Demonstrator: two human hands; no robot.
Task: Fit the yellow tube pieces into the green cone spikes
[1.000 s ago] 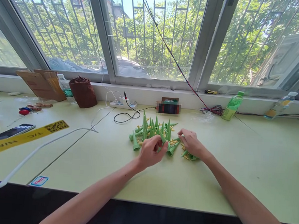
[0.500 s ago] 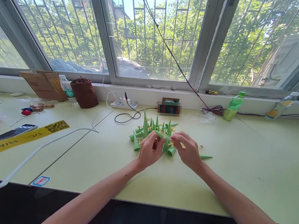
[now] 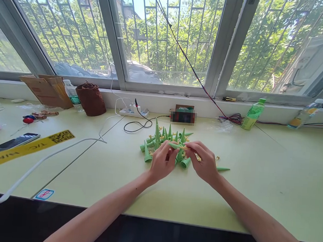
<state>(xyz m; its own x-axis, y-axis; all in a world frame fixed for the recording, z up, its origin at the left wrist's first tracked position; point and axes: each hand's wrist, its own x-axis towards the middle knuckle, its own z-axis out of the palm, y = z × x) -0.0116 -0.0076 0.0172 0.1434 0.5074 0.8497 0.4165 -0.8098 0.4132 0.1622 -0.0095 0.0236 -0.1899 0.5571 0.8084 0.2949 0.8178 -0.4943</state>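
Between the fingers of my left hand (image 3: 162,161) is a green cone (image 3: 174,146), lying sideways with its wide end toward the right. My right hand (image 3: 203,161) pinches a small yellow piece (image 3: 185,148) at the cone's wide end. Behind and below both hands, several green cones (image 3: 157,133) stand upright among yellow bits on the table. A green ribbed cap (image 3: 185,163) lies just under my right fingers. Right of my right hand are a loose green cone (image 3: 223,169) and a small yellow piece (image 3: 218,158).
Along the window sill stand a brown pouch (image 3: 91,99), a power strip (image 3: 134,112), a small box (image 3: 183,115) and a green bottle (image 3: 253,114). A phone (image 3: 16,144) and a yellow tag on a white cable (image 3: 65,149) are at the left.
The yellow piece in my right fingers now shows in line with the cone's wide end. The cone in my left hand lies flatter. My arms have hardly moved.
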